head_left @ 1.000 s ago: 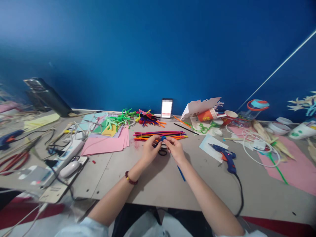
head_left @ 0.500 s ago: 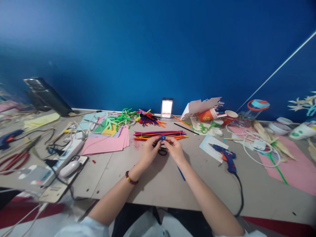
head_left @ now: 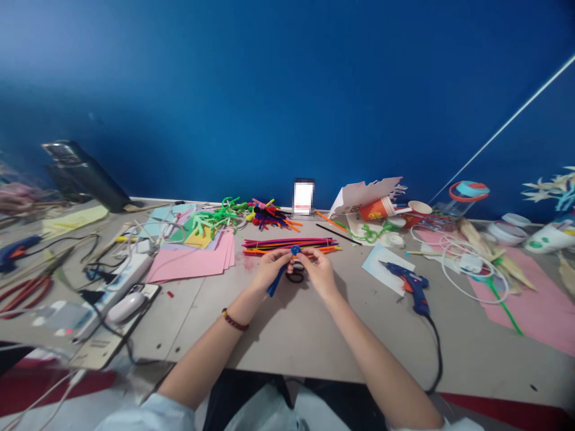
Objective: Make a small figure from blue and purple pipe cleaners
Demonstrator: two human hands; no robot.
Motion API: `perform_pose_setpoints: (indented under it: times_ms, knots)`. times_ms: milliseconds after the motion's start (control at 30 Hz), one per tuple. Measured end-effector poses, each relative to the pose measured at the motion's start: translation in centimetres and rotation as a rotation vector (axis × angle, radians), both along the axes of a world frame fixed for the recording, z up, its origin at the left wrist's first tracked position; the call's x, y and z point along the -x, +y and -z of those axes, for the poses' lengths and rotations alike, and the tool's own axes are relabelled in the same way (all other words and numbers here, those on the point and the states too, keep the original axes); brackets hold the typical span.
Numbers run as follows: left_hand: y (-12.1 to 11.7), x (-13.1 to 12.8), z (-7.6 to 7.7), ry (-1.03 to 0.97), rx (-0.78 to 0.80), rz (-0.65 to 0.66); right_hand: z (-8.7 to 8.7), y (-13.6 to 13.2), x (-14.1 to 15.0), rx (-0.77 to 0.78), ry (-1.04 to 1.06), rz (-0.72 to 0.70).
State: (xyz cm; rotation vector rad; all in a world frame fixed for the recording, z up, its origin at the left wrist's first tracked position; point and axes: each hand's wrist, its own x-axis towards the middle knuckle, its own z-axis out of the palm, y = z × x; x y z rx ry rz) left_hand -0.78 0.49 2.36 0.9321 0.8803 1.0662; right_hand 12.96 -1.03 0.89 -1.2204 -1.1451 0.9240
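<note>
Blue pipe cleaner [head_left: 295, 251]: we find it raised above the middle of the desk [head_left: 215, 341], between the person's two hands. One part is wound into a small, round coil, which shows at the fingertips; a straight length slants down beside the left hand, toward the near edge. We judge the work to be partly done: the coil has a recognisable shape, while the straight length is unwound. We cannot tell whether that length is one strand or two, or whether the coil is fastened.

The left hand [head_left: 271, 267] pinches the coil from its side, thumb and fingers drawn together. The right hand [head_left: 320, 272] does likewise from the opposite side, so we record both as grasping the same piece.

Just below the hands, we note black loop handles [head_left: 295, 276], probably of scissors, lying on the desk and partly hidden. Directly behind lies a banded bundle of pipe cleaners [head_left: 263, 244] in several colours. Farther back, we observe a mixed pile [head_left: 268, 214] of coloured pieces and an upright phone [head_left: 304, 199]. Pink sheets [head_left: 193, 266] lie to the left; to the right, a blue glue gun [head_left: 418, 290] rests partly on pale blue paper [head_left: 376, 269].
</note>
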Motion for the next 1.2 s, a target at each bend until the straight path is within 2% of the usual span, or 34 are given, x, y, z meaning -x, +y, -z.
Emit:
perform_pose_setpoints:
  times_ms: [233,367,467,567,700,767,833,933,1067,1200]
  knots:
    - [0.0,0.2,0.3,-0.077,0.09,0.067,0.0,0.1,-0.1,-0.025,-0.027,0.017]
    - [-0.1,0.3,0.2,-0.093,0.164,0.115,-0.3,0.0,0.0,0.027,0.048,-0.023]
    - [-0.1,0.2,0.1,-0.057,0.135,0.127,-0.5,0.0,0.1,0.084,0.128,-0.061]
    - [-0.1,0.2,0.5,0.108,-0.055,0.038,-0.6,-0.1,0.2,0.121,0.183,-0.045]
    - [-0.4,0.1,0.9,0.525,-0.442,-0.132,-0.5,0.0,0.2,0.147,0.215,-0.044]
    - [-0.7,0.1,0.9,0.709,-0.605,-0.144,-0.2,0.1,0.2,0.149,0.212,-0.061]
    - [-0.9,0.1,0.8,0.799,-0.681,-0.122,0.0,0.2,0.1,0.141,0.2,-0.071]
    - [-0.9,0.0,0.9,0.772,-0.645,-0.078,0.2,0.2,-0.1,0.109,0.157,-0.068]
    - [-0.5,-0.1,1.4,0.598,-0.516,-0.03,-0.1,0.1,-0.2,0.066,0.09,-0.064]
    - [-0.3,-0.1,0.9,0.444,-0.378,-0.001,-0.4,-0.1,-0.2,-0.004,0.019,-0.038]
